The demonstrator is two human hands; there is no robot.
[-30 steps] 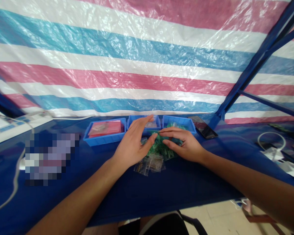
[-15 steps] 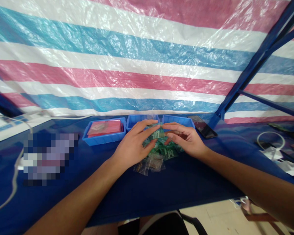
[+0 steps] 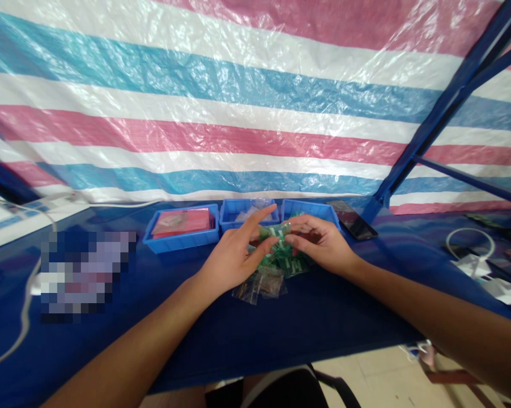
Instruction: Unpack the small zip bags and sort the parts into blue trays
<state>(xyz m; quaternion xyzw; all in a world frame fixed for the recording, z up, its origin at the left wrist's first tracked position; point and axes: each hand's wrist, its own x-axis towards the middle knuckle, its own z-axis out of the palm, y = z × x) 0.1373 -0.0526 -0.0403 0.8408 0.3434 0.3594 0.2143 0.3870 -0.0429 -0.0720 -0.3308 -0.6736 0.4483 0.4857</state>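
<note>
Between my two hands is a green printed packet (image 3: 276,231), pinched at its left side by my left hand (image 3: 234,249) and at its right side by my right hand (image 3: 321,243). My left index finger points up and away from it. Under the packet lies a pile of similar green packets (image 3: 293,266), partly hidden by my fingers. Nearer the table's front edge, small clear bags (image 3: 259,285) with brownish contents lie on the blue surface.
Behind are three blue bins: one with red packets (image 3: 181,222), one with clear bags (image 3: 226,212), one with green items (image 3: 329,211). A phone (image 3: 361,228) lies right. A white cable (image 3: 26,317) runs left; a blurred object (image 3: 88,277) lies nearby.
My fingers have closed in on a green packet and lifted it slightly above the pile. Both hands have shifted a little, uncovering more of the middle and right bins.
</note>
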